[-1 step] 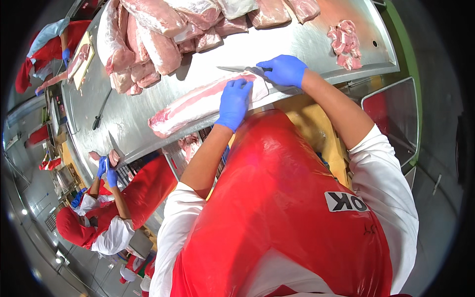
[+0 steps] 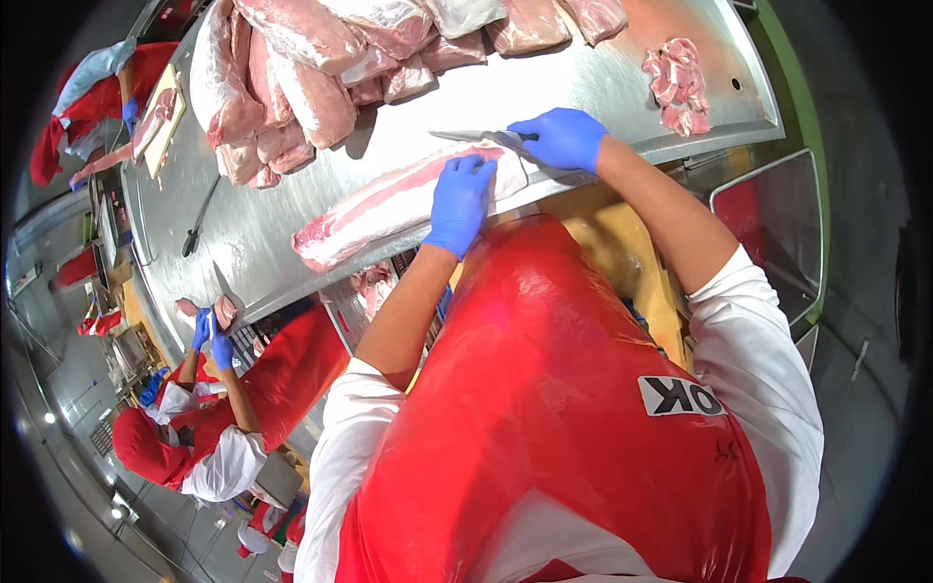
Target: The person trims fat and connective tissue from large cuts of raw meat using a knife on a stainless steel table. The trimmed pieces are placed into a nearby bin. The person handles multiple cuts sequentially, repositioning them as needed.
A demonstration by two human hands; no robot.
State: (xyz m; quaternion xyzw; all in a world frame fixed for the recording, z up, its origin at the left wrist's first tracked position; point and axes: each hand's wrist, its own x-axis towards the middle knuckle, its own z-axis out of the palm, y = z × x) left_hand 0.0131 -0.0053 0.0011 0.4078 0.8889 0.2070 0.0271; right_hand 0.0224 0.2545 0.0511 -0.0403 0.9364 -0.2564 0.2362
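A long pork loin with a pale fat layer lies along the near edge of the steel table. My left hand, in a blue glove, presses on it close to its right end, fingers bent and gripping the top. In my right hand, also gloved in blue, is a knife held by its dark handle. Its blade points left, along the far side of the loin by the right end. Whether the edge touches the meat I cannot tell.
Beyond the loin is a heap of pork loins. Meat trimmings lie at the right on the steel table. A sharpening steel rests at the left. Farther left, a co-worker handles meat with a knife; another person stands beyond.
My right hand and the knife have shifted very slightly to the right. My left hand and the pork loin look unmoved.
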